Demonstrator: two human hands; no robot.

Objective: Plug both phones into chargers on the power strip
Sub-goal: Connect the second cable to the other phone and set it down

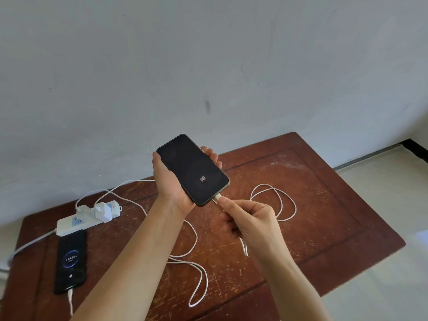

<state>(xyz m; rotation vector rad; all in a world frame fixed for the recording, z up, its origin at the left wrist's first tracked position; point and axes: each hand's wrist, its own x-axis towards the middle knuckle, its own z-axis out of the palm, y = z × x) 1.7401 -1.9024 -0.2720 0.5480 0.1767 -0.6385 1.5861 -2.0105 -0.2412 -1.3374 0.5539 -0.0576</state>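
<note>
My left hand [170, 181] holds a black phone [192, 169] up above the table, screen toward me with a small logo lit on it. My right hand [245, 218] pinches the white cable plug [218, 197] at the phone's bottom edge; the plug touches the port. Its white cable [281, 205] loops over the table. A second black phone [70, 260] lies flat at the left with a charging ring on its screen and a white cable in its bottom end. A white power strip [69, 224] carries two white chargers [102, 212].
The dark red wooden table [324, 205] stands against a grey-white wall. Loose white cable [199, 276] curls across the table's middle and front. The strip's own cord [27, 245] runs off the left edge. Pale floor lies to the right.
</note>
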